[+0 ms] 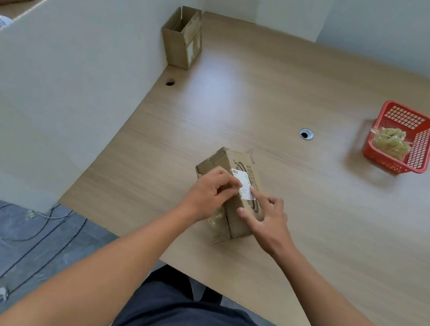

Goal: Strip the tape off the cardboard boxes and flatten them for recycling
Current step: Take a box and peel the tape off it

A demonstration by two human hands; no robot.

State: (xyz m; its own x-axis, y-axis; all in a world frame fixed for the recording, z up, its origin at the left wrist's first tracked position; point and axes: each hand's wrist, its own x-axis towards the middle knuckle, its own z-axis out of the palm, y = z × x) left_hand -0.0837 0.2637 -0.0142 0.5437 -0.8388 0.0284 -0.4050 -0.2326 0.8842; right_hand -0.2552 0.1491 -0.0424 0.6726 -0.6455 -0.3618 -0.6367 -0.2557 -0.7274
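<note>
A small cardboard box point(224, 161) lies on its side on the wooden table point(311, 200), close to the front edge. A white shipping label point(245, 185) is stuck across its top. My left hand point(209, 194) curls over the box's left side, fingertips pinching at the label's edge. My right hand point(266, 217) rests on the box's right side, index finger stretched to the label and thumb against the box's near end. Crumpled clear tape point(215, 220) shows at that near end under my left hand. A second cardboard box point(182, 38) stands upright with open flaps at the far left.
A red plastic basket point(422, 143) at the right holds a wad of stripped tape point(390, 142). White partition walls point(70, 79) close off the table's left and back. Two cable holes point(306, 134) pierce the tabletop. Cables lie on the floor at the lower left.
</note>
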